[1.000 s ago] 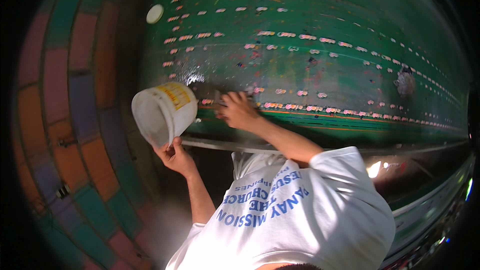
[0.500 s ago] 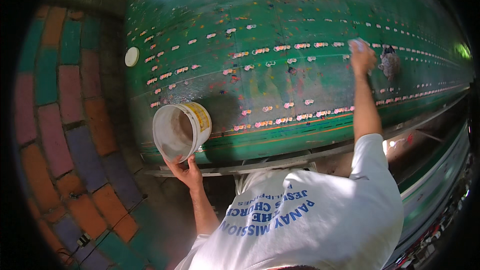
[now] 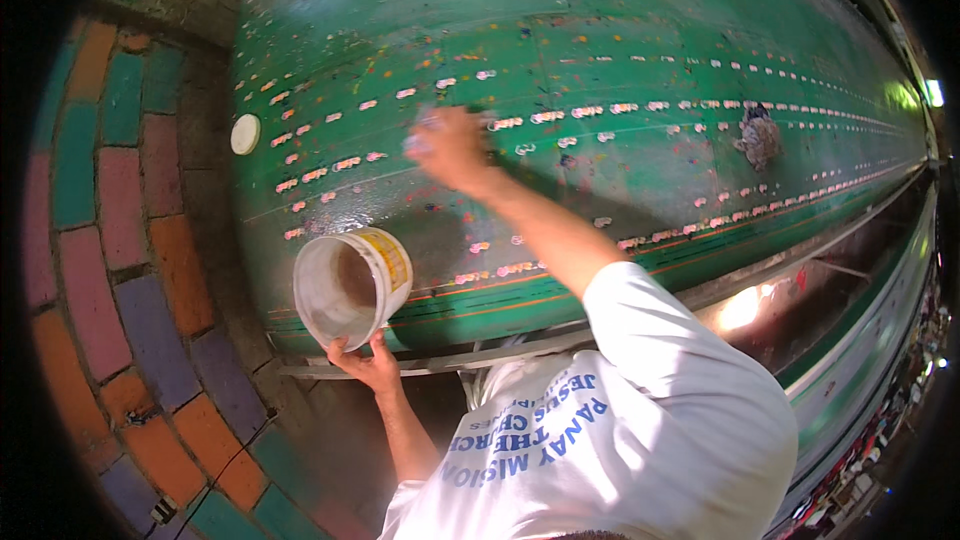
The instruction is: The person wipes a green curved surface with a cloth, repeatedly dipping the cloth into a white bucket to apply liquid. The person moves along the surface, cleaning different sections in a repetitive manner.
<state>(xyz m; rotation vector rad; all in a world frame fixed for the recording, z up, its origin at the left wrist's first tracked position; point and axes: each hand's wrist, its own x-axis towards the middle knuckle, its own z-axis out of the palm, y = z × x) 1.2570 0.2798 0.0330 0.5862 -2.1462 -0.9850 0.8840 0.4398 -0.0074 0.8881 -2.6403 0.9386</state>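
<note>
A long green counter (image 3: 620,0) runs across the view, its near edge just in front of the person and its left end beside paving (image 3: 118,180) of pink, orange, purple and teal bricks. The person's white shirt (image 3: 640,390), with blue lettering, faces the near edge. At the near-left corner of the counter a white bucket (image 3: 318,292) with a yellow label is tipped, its open mouth turned left and upward; whether it touches the counter I cannot tell. The left grip (image 3: 372,370) is grasping the bucket at its lower rim, fingers below and thumb to the right. The right grip (image 3: 455,150) reaches over the left half of the counter, well in from the near edge, grasping a pale wad (image 3: 426,132) that is blurred. Toward the counter's right end lies a crumpled greyish bundle (image 3: 760,137). A round white lid (image 3: 245,134) sits at the left edge. Rows of small pink-and-white printed marks (image 3: 557,117) run lengthwise along the counter.
</note>
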